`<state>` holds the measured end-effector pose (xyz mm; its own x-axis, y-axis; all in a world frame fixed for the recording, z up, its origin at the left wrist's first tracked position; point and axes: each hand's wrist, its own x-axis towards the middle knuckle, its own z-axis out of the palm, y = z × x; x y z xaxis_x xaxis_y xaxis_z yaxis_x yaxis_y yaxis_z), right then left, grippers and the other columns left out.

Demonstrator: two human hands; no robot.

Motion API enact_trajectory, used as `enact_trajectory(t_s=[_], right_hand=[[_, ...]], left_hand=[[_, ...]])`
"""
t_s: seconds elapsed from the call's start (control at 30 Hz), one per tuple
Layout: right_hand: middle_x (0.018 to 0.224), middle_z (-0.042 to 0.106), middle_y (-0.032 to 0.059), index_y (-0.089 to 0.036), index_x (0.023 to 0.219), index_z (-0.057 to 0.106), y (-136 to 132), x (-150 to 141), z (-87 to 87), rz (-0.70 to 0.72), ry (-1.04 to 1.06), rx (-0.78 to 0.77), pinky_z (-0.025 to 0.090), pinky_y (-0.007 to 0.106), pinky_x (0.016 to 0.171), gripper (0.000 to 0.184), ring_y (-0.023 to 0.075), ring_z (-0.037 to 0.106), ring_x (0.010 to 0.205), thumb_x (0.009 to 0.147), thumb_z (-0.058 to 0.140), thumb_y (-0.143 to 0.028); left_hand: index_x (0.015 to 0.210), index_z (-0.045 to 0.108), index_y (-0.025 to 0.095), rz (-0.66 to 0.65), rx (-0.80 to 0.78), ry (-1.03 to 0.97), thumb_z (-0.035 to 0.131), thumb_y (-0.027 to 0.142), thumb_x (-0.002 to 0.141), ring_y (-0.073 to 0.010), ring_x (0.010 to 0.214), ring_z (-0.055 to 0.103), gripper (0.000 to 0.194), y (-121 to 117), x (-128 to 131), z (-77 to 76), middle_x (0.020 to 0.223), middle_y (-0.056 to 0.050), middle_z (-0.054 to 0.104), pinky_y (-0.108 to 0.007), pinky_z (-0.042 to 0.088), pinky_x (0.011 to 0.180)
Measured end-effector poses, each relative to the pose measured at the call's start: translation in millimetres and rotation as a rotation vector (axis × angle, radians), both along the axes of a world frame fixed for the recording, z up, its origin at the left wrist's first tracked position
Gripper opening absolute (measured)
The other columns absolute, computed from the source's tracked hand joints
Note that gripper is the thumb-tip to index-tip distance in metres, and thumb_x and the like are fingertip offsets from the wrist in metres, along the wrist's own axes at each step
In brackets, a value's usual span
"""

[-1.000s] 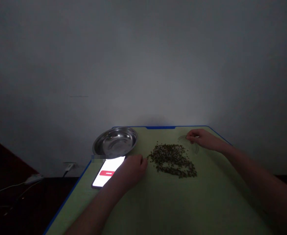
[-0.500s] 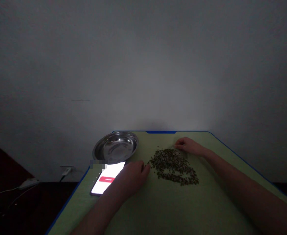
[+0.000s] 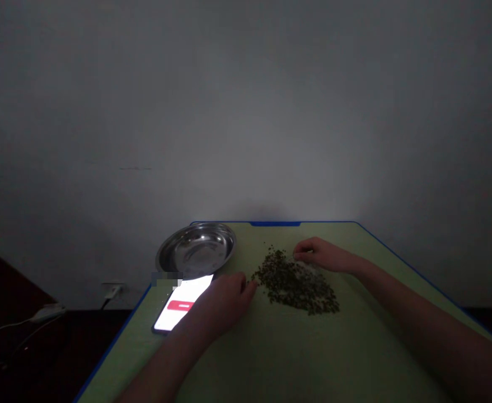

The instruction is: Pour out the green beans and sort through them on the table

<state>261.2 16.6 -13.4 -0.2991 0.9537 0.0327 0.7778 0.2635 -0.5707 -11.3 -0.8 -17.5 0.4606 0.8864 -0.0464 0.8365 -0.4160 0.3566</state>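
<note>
Small dark green-brown pieces, like seeds or beans, lie in a loose pile at the middle of the green table. My right hand is at the pile's far right edge, thumb and fingers pinched together. From its fingertips a see-through, whitish sheet, like clear plastic, seems to stretch over part of the pile; its outline is hard to make out in the dim light. My left hand rests at the pile's left edge with curled fingers. Whatever its fingertips hold, if anything, is too small to see.
A shiny steel basin stands at the table's back left. Below it lies a phone with a lit screen, partly covered by my left forearm. The blue-edged table meets a grey wall. Cables and a power strip are at the lower left.
My right hand has shifted slightly left, over the pile. The pieces have moved: the bare gap in the pile has filled in, and some pieces spread toward the back. My left hand stays nearly still.
</note>
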Motion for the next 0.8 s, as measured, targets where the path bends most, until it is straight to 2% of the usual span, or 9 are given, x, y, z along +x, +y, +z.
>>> enact_trajectory(t_s=[0.1,0.27,0.8], right_hand=[[0.077,0.067,0.0056,-0.015,0.08,0.069,-13.4,-7.6,4.6,-0.012,-0.038,0.046,0.042,0.03,0.066,0.027,0.0171,0.057,0.07,0.083,0.05,-0.034],[0.079,0.069,0.007,-0.016,0.084,0.07,-32.7,-17.4,10.5,-0.031,-0.1,0.093,0.04,0.03,0.063,0.025,0.0171,0.057,0.068,0.085,0.049,-0.03],[0.075,0.067,0.0043,-0.018,0.084,0.068,-70.7,-33.9,24.5,0.02,-0.232,0.15,0.035,0.027,0.059,0.021,0.0146,0.055,0.065,0.087,0.049,-0.027]], left_hand=[[0.076,0.061,0.018,-0.008,0.004,0.002,0.032,0.047,0.092,-0.0172,0.058,0.055,0.044,0.6,-0.3,0.1,0.066,-0.005,0.061,-0.029,0.033,0.055],[0.075,0.061,0.018,-0.018,0.002,-0.006,0.032,0.049,0.092,-0.0172,0.059,0.055,0.045,1.4,-0.3,0.3,0.068,-0.005,0.062,-0.029,0.032,0.054],[0.075,0.061,0.017,-0.036,0.006,0.02,0.031,0.048,0.091,-0.016,0.06,0.055,0.046,-0.9,1.9,3.6,0.069,-0.006,0.062,-0.028,0.032,0.055]])
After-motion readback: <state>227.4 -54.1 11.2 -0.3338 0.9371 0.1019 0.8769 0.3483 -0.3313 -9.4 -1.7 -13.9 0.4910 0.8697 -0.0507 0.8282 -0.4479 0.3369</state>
